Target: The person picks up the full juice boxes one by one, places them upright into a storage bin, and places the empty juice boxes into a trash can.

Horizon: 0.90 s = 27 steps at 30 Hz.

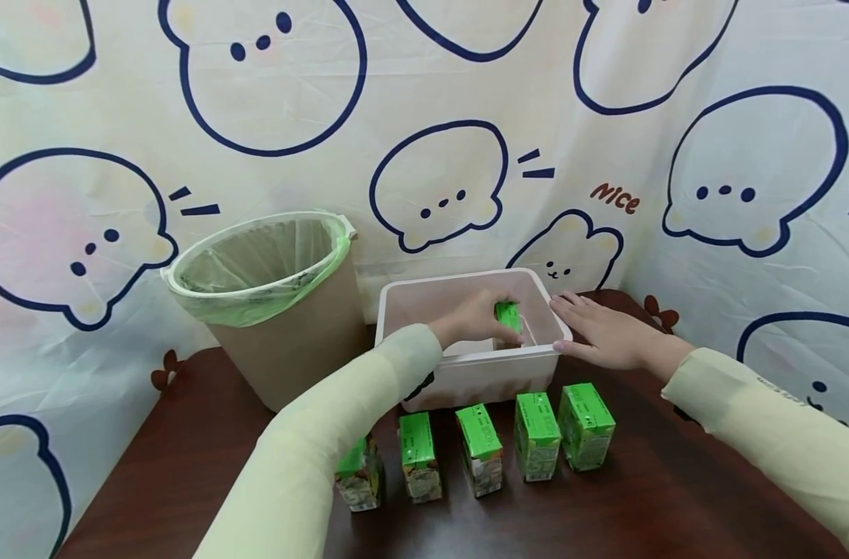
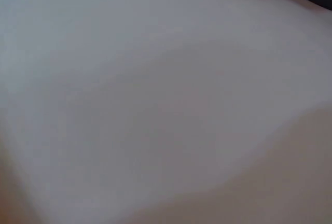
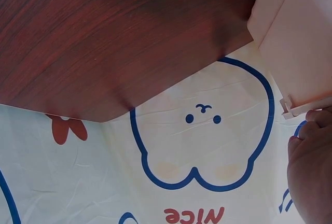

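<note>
Inside the white plastic bin [image 1: 483, 380], my left hand [image 1: 478, 317] grips a small green drink carton [image 1: 508, 315], fingers on its far side and thumb near the front. A thin white line shows just beside that carton; I cannot tell what it is. My right hand [image 1: 602, 330] rests with straight fingers on the bin's right rim, and its fingers [image 3: 314, 130] show there in the right wrist view too. Several more green-topped cartons [image 1: 478, 435] stand upright in a row before the bin. Only a blurred pale surface fills most of the left wrist view.
Left of the bin stands a tall beige trash can [image 1: 305, 341] lined with a green bag. Everything sits on a dark red-brown wooden table [image 1: 676, 481]. Behind it hangs a white cloth [image 1: 424, 78] printed with cartoon bears.
</note>
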Each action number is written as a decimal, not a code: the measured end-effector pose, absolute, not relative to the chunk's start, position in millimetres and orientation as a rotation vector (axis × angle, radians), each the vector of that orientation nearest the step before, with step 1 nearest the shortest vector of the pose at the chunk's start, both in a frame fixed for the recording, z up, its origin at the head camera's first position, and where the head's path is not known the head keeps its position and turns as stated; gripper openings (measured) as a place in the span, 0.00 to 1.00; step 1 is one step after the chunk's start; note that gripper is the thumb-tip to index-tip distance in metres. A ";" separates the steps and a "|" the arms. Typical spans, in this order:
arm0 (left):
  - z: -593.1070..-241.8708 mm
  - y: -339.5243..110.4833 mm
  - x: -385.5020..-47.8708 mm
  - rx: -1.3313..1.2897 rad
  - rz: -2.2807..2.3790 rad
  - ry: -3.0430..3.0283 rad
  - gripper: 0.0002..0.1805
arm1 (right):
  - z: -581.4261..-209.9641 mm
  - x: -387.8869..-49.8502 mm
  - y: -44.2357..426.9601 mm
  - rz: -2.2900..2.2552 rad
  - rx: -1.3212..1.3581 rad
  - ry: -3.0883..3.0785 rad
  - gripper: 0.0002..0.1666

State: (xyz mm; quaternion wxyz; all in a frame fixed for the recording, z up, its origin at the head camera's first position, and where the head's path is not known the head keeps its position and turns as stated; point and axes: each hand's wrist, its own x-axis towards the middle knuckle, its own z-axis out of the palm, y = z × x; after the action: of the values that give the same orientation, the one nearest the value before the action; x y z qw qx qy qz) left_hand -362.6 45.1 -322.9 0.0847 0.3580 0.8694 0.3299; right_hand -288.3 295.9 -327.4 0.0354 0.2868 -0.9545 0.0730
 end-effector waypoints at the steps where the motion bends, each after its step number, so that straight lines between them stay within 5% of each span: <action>1: -324.9 45.5 -363.1 1.065 0.974 2.596 0.37 | -327.7 -288.6 295.8 0.226 0.885 -2.930 0.49; 27: -334.6 51.1 -366.3 1.049 0.829 2.653 0.35 | -328.6 -288.0 295.3 0.245 0.864 -2.940 0.48</action>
State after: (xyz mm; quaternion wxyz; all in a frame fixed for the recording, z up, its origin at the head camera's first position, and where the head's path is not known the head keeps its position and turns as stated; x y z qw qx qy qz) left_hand -366.3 51.1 -334.6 0.0855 0.3517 0.8897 0.2782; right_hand -288.0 295.3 -328.6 0.0339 0.2809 -0.9558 0.0798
